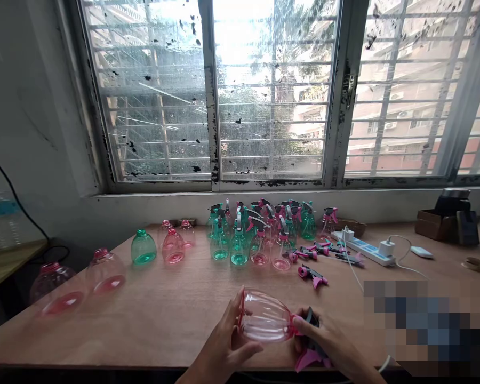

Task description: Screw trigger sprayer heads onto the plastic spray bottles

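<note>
A clear pink spray bottle lies on its side in the air above the table's front edge, its base to the left and its neck to the right. My left hand is wrapped around the base end. At the neck, my right hand grips a pink and black spray head, which meets the bottle's mouth. Whether the thread is engaged is hidden by the fingers. Beyond my hands, a loose pink and black spray head lies on the table.
Several spray bottles with heads stand grouped below the window. Headless bottles, pink and green, stand at the left. More loose spray heads lie near a white power strip with cables. A brown box sits far right.
</note>
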Motion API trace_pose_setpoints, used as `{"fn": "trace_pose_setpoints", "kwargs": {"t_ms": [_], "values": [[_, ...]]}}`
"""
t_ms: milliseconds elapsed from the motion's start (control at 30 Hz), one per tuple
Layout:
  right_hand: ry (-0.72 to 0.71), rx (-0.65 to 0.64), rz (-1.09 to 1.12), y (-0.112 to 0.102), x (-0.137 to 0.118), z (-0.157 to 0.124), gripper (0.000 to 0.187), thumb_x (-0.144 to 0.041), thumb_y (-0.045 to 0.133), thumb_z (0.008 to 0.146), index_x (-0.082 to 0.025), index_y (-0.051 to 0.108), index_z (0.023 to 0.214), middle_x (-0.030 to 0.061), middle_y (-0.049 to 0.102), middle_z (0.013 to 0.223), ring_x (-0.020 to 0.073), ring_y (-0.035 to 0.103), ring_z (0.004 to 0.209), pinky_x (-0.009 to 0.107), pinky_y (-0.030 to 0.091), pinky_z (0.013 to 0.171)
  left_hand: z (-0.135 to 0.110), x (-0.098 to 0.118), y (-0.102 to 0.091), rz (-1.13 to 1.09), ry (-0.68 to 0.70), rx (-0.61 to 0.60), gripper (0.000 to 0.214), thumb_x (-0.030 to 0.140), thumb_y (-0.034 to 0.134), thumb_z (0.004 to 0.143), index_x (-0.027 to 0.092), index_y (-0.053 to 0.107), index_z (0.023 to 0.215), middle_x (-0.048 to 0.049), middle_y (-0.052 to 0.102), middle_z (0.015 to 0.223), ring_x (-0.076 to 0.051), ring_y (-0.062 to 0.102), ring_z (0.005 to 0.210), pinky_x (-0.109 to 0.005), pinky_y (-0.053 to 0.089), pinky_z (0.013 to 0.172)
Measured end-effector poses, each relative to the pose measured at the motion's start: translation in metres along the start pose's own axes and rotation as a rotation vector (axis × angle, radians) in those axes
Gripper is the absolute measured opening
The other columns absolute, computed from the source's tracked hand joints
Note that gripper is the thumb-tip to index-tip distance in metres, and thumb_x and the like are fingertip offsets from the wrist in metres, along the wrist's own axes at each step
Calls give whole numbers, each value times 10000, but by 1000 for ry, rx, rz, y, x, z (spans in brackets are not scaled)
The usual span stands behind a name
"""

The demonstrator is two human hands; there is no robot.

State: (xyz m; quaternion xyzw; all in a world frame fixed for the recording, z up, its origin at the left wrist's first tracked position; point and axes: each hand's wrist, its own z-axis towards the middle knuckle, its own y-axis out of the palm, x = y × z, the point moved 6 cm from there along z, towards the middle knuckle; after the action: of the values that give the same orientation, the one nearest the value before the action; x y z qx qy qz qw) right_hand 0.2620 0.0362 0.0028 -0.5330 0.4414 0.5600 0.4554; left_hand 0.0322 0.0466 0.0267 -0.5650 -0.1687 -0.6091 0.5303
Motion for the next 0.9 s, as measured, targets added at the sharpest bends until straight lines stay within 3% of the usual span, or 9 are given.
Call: {"fn": "trace_pose_setpoints", "kwargs": {"t_ms": [267,500,900], "values": [[-43,-46,25,2,-3,-1,530,-689,719,768,-180,589,835,18,709,590,152,622,567,248,426,590,-2,3,-1,138,17,5,962,436,718,884,263,113,1611,-132,576,1316,-284,605,1122,-439,442,1066],[-38,-54,54,5,-8,-3,550,-606,825,687,-204,556,949,-7,703,604,168,620,572,254,427,591,-2,8,-1,155,-25,-3,953,447,709,890,244,121,1612,-132,574,1332,-322,536,1257,-452,366,1140],[-55,-31,-11,0,-2,-2,470,-514,849,706,-192,576,912,-18,680,659,158,608,605,255,435,598,-1,7,-1,170,-30,-10,964,438,711,882,247,112,1612,-144,433,1537,-349,459,1360,-472,317,1187]]}}
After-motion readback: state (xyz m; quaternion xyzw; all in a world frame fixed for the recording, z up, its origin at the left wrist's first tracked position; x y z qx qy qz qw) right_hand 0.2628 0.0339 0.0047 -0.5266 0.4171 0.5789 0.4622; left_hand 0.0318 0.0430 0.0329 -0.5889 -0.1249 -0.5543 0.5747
